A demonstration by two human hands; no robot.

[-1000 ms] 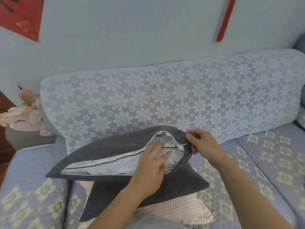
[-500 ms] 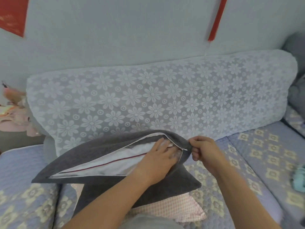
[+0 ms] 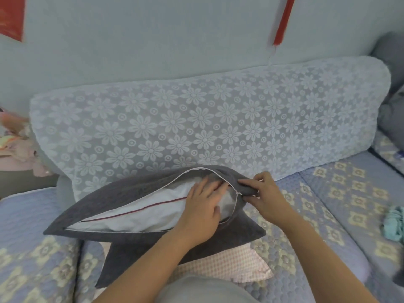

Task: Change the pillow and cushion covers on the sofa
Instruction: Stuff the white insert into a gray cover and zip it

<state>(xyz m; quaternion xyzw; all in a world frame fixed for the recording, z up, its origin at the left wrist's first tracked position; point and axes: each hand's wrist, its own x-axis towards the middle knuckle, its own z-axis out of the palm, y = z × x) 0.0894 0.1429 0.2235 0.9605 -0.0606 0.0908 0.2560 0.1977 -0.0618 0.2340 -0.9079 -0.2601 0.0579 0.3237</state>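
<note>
The left hand [image 3: 202, 207] pushes flat on the white pillow [image 3: 140, 212]; the right hand [image 3: 265, 196] pinches the grey cover [image 3: 122, 193] in a tight grip.

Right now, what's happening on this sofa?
A person is working on a dark grey cushion cover that lies on the sofa seat against the lace-covered backrest. The right hand pinches the cover's open edge at the corner, while the left hand lies flat on the white inner pillow, fingers reaching into the opening. Much of the white pillow shows through the long opening. A pink checked fabric lies underneath.
</note>
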